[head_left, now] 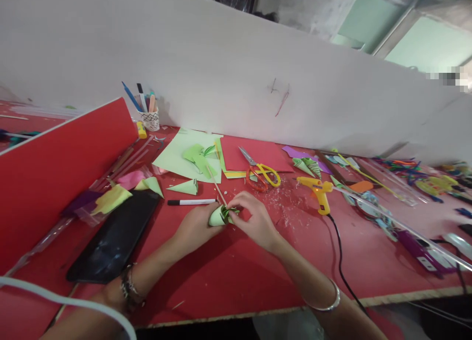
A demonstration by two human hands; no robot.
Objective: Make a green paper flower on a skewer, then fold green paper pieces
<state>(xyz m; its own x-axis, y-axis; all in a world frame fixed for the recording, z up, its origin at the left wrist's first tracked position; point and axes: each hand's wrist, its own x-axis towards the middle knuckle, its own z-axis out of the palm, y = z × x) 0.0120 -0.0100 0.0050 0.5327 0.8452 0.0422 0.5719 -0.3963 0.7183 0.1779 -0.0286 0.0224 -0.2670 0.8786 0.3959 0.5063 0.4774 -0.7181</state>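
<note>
A light green paper cone [217, 217] with dark green folded paper at its mouth is held in my left hand [195, 228], the fingers wrapped round it. My right hand [255, 221] is closed in a pinch at the mouth, on the dark green paper. A thin wooden stick [216, 181] slants down to my right fingertips; whether it touches them or lies behind, I cannot tell. Just behind my left hand lies a black-and-white marker [191, 202]. Beyond it rests another pale green paper cone [186, 186].
Yellow-handled scissors [262, 171] lie on red paper [243, 150]. A yellow glue gun [317, 190] with a black cord sits to the right. At left are a black pouch-like item [114, 241], a red board [70, 168] and a pen cup [150, 120]. A white partition [221, 74] closes the back.
</note>
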